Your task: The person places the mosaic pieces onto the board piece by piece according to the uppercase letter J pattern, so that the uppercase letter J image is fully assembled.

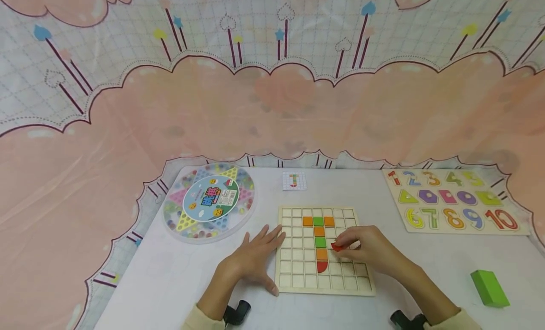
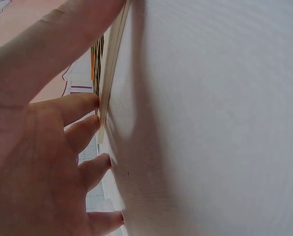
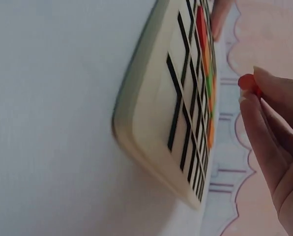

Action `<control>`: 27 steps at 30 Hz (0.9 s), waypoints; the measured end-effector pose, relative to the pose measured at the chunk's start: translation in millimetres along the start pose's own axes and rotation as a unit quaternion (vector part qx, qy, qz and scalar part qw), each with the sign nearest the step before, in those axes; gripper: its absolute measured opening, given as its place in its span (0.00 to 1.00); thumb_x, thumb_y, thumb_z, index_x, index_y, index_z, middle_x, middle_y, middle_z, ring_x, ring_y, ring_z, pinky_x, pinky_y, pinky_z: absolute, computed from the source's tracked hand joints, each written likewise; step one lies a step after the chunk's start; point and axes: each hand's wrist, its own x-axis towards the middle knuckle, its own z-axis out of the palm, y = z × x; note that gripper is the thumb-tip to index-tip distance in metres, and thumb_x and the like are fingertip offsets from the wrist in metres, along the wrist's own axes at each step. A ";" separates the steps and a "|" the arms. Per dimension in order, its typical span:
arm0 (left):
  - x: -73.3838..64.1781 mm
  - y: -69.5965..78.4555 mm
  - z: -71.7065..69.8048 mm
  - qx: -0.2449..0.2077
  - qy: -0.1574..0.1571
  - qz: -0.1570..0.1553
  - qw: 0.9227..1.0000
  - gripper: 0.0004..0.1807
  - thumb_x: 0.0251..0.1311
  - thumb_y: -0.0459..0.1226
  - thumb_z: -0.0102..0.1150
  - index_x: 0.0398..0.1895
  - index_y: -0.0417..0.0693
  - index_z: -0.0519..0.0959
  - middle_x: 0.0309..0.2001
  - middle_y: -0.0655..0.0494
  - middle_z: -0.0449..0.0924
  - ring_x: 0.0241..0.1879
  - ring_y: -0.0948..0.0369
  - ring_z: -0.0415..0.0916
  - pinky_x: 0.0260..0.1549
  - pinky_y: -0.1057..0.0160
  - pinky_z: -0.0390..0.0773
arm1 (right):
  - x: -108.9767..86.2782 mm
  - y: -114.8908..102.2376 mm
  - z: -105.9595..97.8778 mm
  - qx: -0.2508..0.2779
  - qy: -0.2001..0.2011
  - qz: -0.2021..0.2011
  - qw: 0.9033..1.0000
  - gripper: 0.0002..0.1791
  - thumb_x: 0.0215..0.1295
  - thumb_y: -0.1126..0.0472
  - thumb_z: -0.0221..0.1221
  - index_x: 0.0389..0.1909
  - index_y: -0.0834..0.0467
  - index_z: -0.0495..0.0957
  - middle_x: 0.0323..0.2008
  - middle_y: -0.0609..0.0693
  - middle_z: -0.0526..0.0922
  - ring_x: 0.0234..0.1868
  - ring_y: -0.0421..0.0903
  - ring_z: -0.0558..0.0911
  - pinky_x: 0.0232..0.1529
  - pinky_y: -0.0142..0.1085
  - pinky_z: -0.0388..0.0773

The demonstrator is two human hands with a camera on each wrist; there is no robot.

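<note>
A wooden grid board lies flat on the table. Orange and green square tiles form a row with a column below it on the board, and a red rounded tile sits at the column's foot. Between thumb and fingers, my right hand pinches another red piece above the cells right of the column. That red piece also shows at the fingertips in the right wrist view. With fingers spread, my left hand touches the board's left edge; the left wrist view shows fingertips against the side.
Behind the board lies a small pattern card. A round Chinese checkers set is at left. At right are a number and shape puzzle board and a green block. A patterned curtain hangs behind.
</note>
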 end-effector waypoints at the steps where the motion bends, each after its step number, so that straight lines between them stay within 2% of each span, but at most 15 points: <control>1: 0.6 -0.3 -0.3 0.001 0.001 0.000 1.000 0.72 0.27 0.55 0.86 0.81 0.54 0.56 0.85 0.58 0.44 0.85 0.47 0.39 0.75 0.25 0.43 | 3.0 -1.6 2.6 0.000 -0.005 -0.003 1.000 0.09 0.58 0.58 0.73 0.39 0.54 0.90 0.40 0.45 0.91 0.43 0.36 0.85 0.42 0.29 0.86; 6: 2.5 -0.5 -1.7 0.001 0.004 -0.001 1.000 0.71 0.27 0.55 0.86 0.81 0.53 0.57 0.85 0.58 0.44 0.85 0.47 0.39 0.75 0.25 0.43 | 15.9 -12.7 15.3 -0.020 -0.027 -0.025 0.999 0.08 0.55 0.59 0.74 0.36 0.53 0.91 0.37 0.42 0.90 0.40 0.34 0.84 0.42 0.27 0.84; 13: -0.5 2.5 -3.3 -0.005 -0.002 -0.007 1.000 0.71 0.29 0.55 0.86 0.81 0.54 0.56 0.85 0.58 0.44 0.85 0.47 0.38 0.76 0.26 0.41 | 23.2 -29.2 35.5 -0.006 -0.048 -0.023 0.999 0.05 0.54 0.61 0.75 0.32 0.54 0.90 0.34 0.41 0.90 0.34 0.31 0.80 0.37 0.26 0.82; 19: -1.1 3.1 -2.7 -0.004 -0.002 -0.005 1.000 0.71 0.29 0.55 0.86 0.81 0.54 0.56 0.85 0.58 0.45 0.85 0.47 0.39 0.76 0.26 0.42 | 20.2 -33.0 48.1 -0.057 -0.054 -0.050 0.996 0.07 0.52 0.61 0.77 0.30 0.55 0.89 0.29 0.41 0.88 0.27 0.27 0.74 0.30 0.23 0.77; 27: -0.2 0.6 -1.7 -0.002 -0.003 -0.007 1.000 0.71 0.29 0.55 0.86 0.81 0.54 0.56 0.85 0.58 0.44 0.85 0.47 0.38 0.76 0.26 0.42 | 18.7 -35.1 55.4 -0.106 -0.050 -0.040 0.992 0.08 0.52 0.62 0.76 0.34 0.56 0.89 0.31 0.42 0.88 0.30 0.30 0.76 0.34 0.24 0.78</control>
